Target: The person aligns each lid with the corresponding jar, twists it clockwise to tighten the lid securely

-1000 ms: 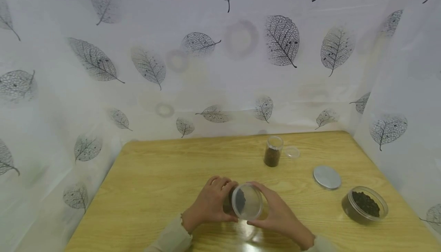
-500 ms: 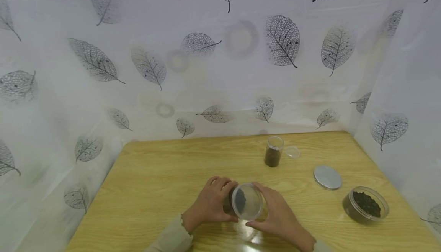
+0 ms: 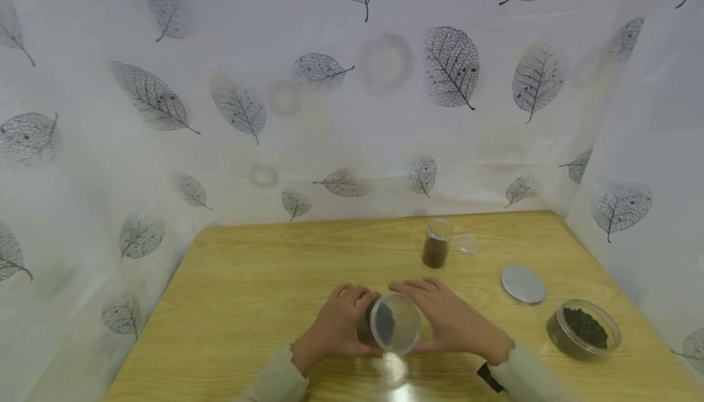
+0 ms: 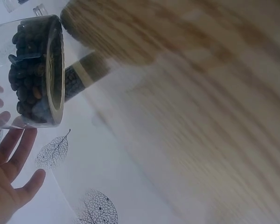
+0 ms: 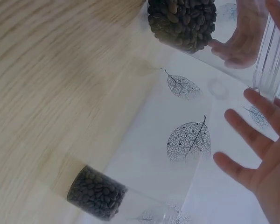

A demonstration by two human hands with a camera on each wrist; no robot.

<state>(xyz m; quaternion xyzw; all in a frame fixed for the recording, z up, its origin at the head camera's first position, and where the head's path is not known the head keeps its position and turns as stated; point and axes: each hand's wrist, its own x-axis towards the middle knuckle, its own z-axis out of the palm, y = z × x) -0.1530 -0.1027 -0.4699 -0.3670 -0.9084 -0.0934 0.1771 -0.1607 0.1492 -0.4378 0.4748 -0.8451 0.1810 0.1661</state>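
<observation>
A clear jar (image 3: pixel 367 324) part-filled with coffee beans is tilted in front of me, its round top facing up toward the head camera. My left hand (image 3: pixel 337 324) grips it round the lower part, fingers above and thumb below. At the top end, my right hand (image 3: pixel 452 321) spans the clear ridged lid (image 5: pixel 270 58) between thumb and forefinger. In the right wrist view its other fingers (image 5: pixel 240 172) stick out straight and spread. Dark beans (image 4: pixel 30 77) lie against the jar's base in the left wrist view.
A slim clear jar (image 3: pixel 437 248) of beans stands uncovered at the back, a small clear lid (image 3: pixel 467 244) beside it. A silver lid (image 3: pixel 522 285) lies to the right, near a wide clear tub (image 3: pixel 572 342) of beans. Leaf-printed sheeting (image 3: pixel 352 121) borders the wooden table (image 3: pixel 264 274).
My right hand has shifted round the jar's top; its fingers now reach farther over the far side and more of the forearm shows. The left hand and jar stay put.
</observation>
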